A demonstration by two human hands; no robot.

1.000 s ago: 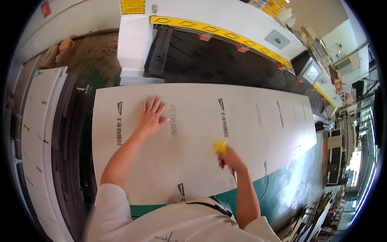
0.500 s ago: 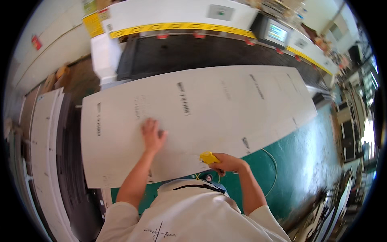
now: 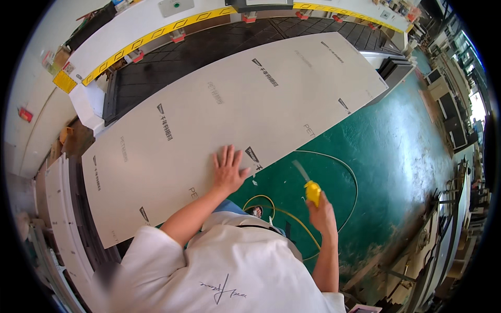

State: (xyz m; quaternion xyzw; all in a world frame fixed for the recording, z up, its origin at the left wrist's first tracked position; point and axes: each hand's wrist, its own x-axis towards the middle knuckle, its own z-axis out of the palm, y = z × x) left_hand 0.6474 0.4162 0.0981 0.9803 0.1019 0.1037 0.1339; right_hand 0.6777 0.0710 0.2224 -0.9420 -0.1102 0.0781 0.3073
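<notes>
A large, smooth, pale-grey panel [image 3: 203, 125], flat and straight-cut with dark printed marks, slants from near left to far right, its far side over the dark, seamed bed [image 3: 156, 73] of a white machine. The left hand [image 3: 228, 171] lies palm down on it by the near edge, fingers spread, gripping nothing. To the right, over the glossy green floor [image 3: 391, 156], the right hand [image 3: 322, 213] is closed around a chunky yellow hand tool [image 3: 313, 193] with a slim greyish tip.
</notes>
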